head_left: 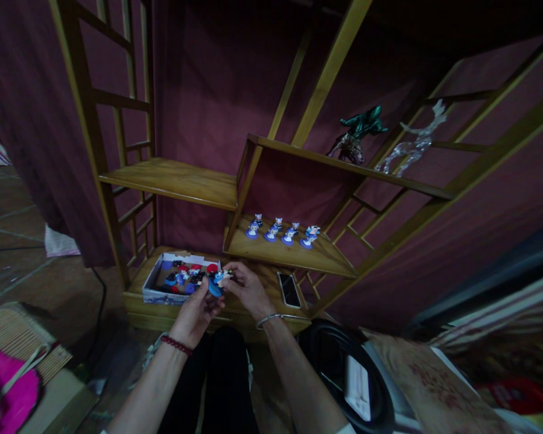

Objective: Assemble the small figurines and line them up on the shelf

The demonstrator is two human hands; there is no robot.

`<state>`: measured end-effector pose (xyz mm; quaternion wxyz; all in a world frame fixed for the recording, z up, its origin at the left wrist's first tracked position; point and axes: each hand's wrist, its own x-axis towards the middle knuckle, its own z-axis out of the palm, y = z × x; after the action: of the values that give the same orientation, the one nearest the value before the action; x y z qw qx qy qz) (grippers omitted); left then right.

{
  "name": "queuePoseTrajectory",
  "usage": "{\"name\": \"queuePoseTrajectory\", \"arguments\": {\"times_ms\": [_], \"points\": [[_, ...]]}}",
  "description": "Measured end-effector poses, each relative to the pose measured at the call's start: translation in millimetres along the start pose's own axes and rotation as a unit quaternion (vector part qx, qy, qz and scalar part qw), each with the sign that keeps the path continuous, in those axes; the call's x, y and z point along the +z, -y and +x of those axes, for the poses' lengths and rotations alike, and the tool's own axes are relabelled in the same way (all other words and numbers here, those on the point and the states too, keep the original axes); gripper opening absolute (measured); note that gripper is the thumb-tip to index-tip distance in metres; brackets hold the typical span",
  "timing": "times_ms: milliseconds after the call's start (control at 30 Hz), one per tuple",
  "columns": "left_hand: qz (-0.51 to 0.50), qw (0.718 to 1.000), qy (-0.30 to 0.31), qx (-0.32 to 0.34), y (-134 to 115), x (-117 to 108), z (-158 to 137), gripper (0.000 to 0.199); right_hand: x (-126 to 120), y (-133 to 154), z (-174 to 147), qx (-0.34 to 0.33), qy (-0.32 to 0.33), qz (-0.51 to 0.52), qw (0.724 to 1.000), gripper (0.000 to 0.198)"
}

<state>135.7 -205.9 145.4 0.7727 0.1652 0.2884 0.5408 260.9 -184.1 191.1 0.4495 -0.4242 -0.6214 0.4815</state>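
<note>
Both hands meet in front of the shelf, over the right end of a shallow open box (165, 298). A small blue-and-white figurine (221, 275) with a blue base (215, 288) is between them. My left hand (201, 308) is closed on the blue base from below. From the right, my right hand (248, 289) pinches the upper part. Whether base and figure are joined cannot be made out. More small figurines and red, blue and black pieces (181, 278) lie in the box. Several little figurines (271, 233) on purple bases stand in rows on the low shelf.
A phone (289, 290) lies on the lower wooden ledge, right of my hands. Above, a green figure (359, 129) and a clear deer ornament (414, 144) stand on the upper shelf. A wooden shelf board (176, 181) juts out over the box. At lower right is a round black-rimmed object (380, 361).
</note>
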Motion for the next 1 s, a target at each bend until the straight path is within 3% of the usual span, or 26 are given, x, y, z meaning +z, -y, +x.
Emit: {"name": "queuePoseTrajectory", "arguments": {"times_ms": [233,533,1000], "points": [[-0.011,0.999,-0.038,-0.022,-2.3,6.5,-4.3,0.026,-2.6,1.5,0.0,-0.015,0.029,-0.023,0.999,0.023],[-0.029,0.999,-0.016,-0.032,-1.1,2.1,-3.6,0.029,-3.8,4.9,1.4,-0.026,0.05,-0.043,0.997,0.022],[-0.033,0.999,-0.008,-0.025,-0.8,4.6,-3.7,0.027,0.6,-3.3,2.4,-0.029,0.008,-0.055,0.998,0.021]]}}
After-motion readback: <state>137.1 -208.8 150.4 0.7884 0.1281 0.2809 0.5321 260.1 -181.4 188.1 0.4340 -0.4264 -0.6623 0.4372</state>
